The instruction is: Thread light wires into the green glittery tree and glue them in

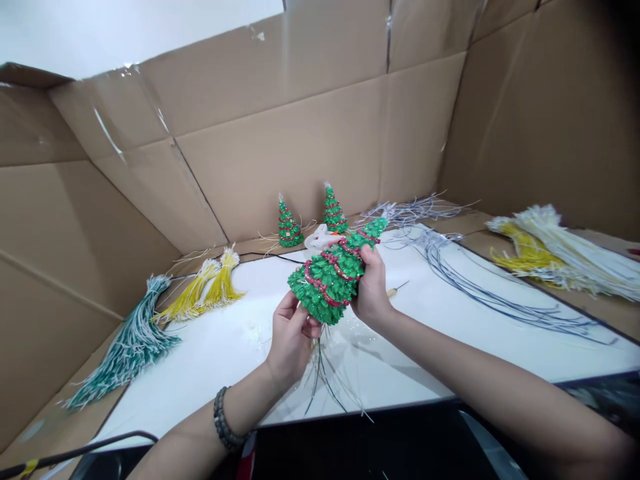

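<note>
A green miniature Christmas tree with red garland is held up over the white board, tilted so its tip points to the upper right. My right hand is closed round its upper side, thumb on the front. Beneath the base, my left hand has its fingers closed at the tree's bottom edge. Thin green and pale wires hang down from under the base. What the left fingertips grip there is partly hidden. An awl with a light handle lies on the board behind my right hand.
Two smaller trees stand by the cardboard back wall. A white object sits before them. Green-white and yellow bundles lie left; dark wires and white-yellow bundles lie right on the white board and cardboard.
</note>
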A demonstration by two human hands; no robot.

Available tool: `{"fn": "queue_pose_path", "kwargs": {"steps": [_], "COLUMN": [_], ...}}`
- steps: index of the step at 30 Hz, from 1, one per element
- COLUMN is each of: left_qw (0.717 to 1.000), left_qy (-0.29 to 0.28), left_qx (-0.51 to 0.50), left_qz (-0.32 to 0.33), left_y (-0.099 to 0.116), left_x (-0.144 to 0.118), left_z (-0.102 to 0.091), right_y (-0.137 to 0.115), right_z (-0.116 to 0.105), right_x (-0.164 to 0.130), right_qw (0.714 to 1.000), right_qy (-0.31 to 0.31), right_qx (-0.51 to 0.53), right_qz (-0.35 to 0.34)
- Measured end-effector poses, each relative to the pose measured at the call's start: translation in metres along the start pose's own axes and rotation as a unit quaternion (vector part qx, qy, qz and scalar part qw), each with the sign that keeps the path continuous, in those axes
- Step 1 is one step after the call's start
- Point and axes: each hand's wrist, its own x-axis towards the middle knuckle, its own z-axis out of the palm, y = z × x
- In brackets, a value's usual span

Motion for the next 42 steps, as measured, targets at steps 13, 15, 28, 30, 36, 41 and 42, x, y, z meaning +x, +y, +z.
{"fn": "queue_pose_path", "kwargs": {"steps": [13,15,28,30,36,41,42], "left_qw": [0.997,0.995,0.983,0.978,0.947,0.811,0.775], "left_qy": [-0.015,-0.010,-0.082,-0.081,-0.090,-0.068,-0.080], "left_qx": [0.042,0.046,0.121,0.146,0.260,0.374,0.402], "left_qz": [0.062,0.088,0.112,0.125,0.164,0.444,0.482], "left_y": [0.000,-0.001,-0.001,-0.001,0.009,0.020,0.021], "left_x": [-0.002,-0.001,0.001,0.003,0.011,0.014,0.014], "left_z": [-0.007,-0.007,-0.016,-0.019,-0.025,-0.029,-0.029], "right_y": [-0.023,-0.026,-0.032,-0.032,-0.035,-0.029,-0.027], "right_z": [0.013,0.014,0.017,0.016,0.011,0.002,0.001], "right_x": [-0.017,-0.017,-0.014,-0.013,-0.005,0.000,0.001], "right_qw": [0.990,0.989,0.993,0.993,0.996,0.993,0.992], "right_qy": [-0.106,-0.101,-0.074,-0.071,-0.040,-0.039,-0.044], "right_qx": [0.087,0.099,0.089,0.092,0.024,-0.031,-0.034], "right_qz": [0.025,0.041,-0.007,-0.018,-0.075,-0.110,-0.113]}}
